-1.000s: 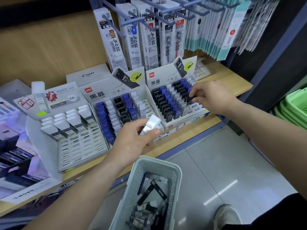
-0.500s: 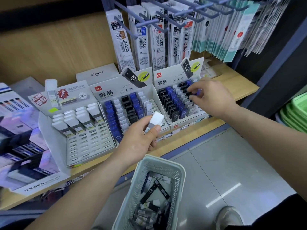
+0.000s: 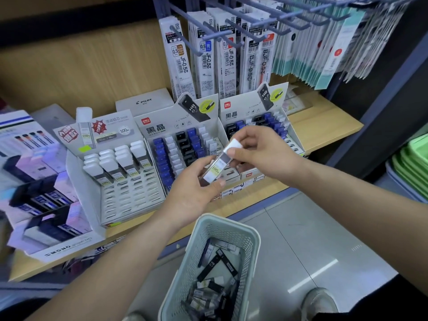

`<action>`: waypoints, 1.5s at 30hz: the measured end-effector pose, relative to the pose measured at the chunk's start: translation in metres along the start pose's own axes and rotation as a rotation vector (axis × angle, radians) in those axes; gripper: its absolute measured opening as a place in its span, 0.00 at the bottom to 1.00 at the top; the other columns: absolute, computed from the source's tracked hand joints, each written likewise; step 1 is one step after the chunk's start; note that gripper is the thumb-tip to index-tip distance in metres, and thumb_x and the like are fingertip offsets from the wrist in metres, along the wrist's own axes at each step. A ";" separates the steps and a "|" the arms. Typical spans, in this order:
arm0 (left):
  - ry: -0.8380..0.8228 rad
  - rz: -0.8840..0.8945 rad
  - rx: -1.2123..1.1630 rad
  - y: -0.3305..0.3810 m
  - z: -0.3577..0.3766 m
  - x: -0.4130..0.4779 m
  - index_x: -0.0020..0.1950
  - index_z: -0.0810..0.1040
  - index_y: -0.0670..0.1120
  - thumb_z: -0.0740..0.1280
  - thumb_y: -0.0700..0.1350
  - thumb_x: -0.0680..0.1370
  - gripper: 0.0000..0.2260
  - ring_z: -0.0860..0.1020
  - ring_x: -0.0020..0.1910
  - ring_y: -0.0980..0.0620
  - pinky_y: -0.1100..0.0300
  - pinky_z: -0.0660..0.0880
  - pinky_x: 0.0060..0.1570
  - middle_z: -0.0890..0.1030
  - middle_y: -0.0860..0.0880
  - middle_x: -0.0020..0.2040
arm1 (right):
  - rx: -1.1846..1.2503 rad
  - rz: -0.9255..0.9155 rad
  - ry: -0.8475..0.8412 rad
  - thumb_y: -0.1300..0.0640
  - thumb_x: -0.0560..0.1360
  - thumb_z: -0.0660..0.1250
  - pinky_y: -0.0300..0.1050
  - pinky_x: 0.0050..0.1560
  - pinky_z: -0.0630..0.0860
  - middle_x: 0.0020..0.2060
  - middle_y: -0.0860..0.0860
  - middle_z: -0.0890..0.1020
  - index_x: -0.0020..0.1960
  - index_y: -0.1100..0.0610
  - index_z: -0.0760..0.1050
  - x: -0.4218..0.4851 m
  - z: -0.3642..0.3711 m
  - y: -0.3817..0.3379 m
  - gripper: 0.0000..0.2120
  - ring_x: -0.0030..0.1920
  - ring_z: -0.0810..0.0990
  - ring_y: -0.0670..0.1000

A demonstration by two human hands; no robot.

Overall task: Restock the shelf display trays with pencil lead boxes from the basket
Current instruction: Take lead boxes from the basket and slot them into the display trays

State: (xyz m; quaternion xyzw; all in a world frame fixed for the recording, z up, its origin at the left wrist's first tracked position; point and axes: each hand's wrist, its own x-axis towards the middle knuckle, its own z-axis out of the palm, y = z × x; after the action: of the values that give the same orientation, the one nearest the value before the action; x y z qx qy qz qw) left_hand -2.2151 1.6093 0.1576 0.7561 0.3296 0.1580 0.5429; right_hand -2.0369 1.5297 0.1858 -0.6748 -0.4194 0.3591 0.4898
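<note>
1. The right hand (image 3: 266, 151) has left the right display tray (image 3: 290, 133), where it worked among the rows half a second ago. It now meets the left hand (image 3: 194, 188) in front of the middle display tray (image 3: 159, 128).
2. The pencil lead box (image 3: 218, 164), held by the left hand alone before, is now held at both ends.
3. Left hand: fingers curled round the lower end of the box, thumb laid across its front.
4. Right hand: thumb and forefinger pinch the white cap end; the other fingers are loosely bent.
5. The box is clear-bodied and tilted, cap up and to the right. It is in the air above the front edge of the shelf (image 3: 324, 121), touching no tray.
6. The basket (image 3: 208, 224) sits below the left forearm, over the floor. Loose lead boxes (image 3: 212, 262) lie in it, some reading "HB 0.7".
7. Writing: the held box shows "100" on a pale label.
8. The left display tray (image 3: 129, 200) holds white-capped boxes in its back rows and reads "100" and "TOP" on its header.
9. The middle and right trays read "deli", "黑晶" and "HB 0.7".
10. A white box (image 3: 143, 101) behind the trays reads "PILOT".
11. The hanging refill packs (image 3: 183, 59) read "JF-0.5" and "BJF-0.5".
12. The display at far left (image 3: 58, 247) reads "MONO".
</note>
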 end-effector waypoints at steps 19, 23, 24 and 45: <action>0.327 -0.164 -0.052 -0.040 -0.128 -0.090 0.55 0.82 0.48 0.74 0.36 0.75 0.12 0.85 0.47 0.45 0.51 0.79 0.50 0.87 0.47 0.45 | -0.269 -0.352 0.187 0.58 0.76 0.72 0.50 0.48 0.82 0.43 0.47 0.82 0.47 0.50 0.77 0.031 0.104 -0.067 0.05 0.42 0.83 0.49; 0.344 -0.184 -0.071 -0.054 -0.146 -0.104 0.54 0.82 0.48 0.74 0.36 0.75 0.11 0.85 0.49 0.48 0.53 0.78 0.55 0.87 0.47 0.46 | -0.496 -0.356 0.141 0.57 0.75 0.73 0.51 0.48 0.79 0.40 0.45 0.81 0.47 0.51 0.77 0.056 0.135 -0.056 0.04 0.42 0.81 0.49; 0.338 -0.180 -0.068 -0.055 -0.149 -0.107 0.55 0.82 0.48 0.73 0.36 0.75 0.11 0.84 0.50 0.50 0.55 0.78 0.56 0.87 0.48 0.47 | -0.542 -0.351 0.124 0.56 0.75 0.73 0.53 0.47 0.79 0.39 0.45 0.81 0.46 0.50 0.77 0.061 0.141 -0.053 0.05 0.41 0.80 0.49; 0.414 -0.116 -0.156 -0.062 -0.176 -0.108 0.60 0.80 0.50 0.71 0.35 0.77 0.15 0.81 0.49 0.48 0.69 0.76 0.38 0.83 0.48 0.50 | -0.912 -0.482 0.101 0.60 0.76 0.70 0.50 0.44 0.78 0.48 0.48 0.79 0.54 0.52 0.78 0.089 0.180 -0.038 0.09 0.47 0.77 0.51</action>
State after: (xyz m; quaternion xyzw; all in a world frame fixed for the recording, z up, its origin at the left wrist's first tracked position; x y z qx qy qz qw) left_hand -2.4197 1.6751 0.1772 0.6430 0.4636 0.3033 0.5288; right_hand -2.1717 1.6825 0.1686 -0.7205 -0.6525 -0.0165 0.2342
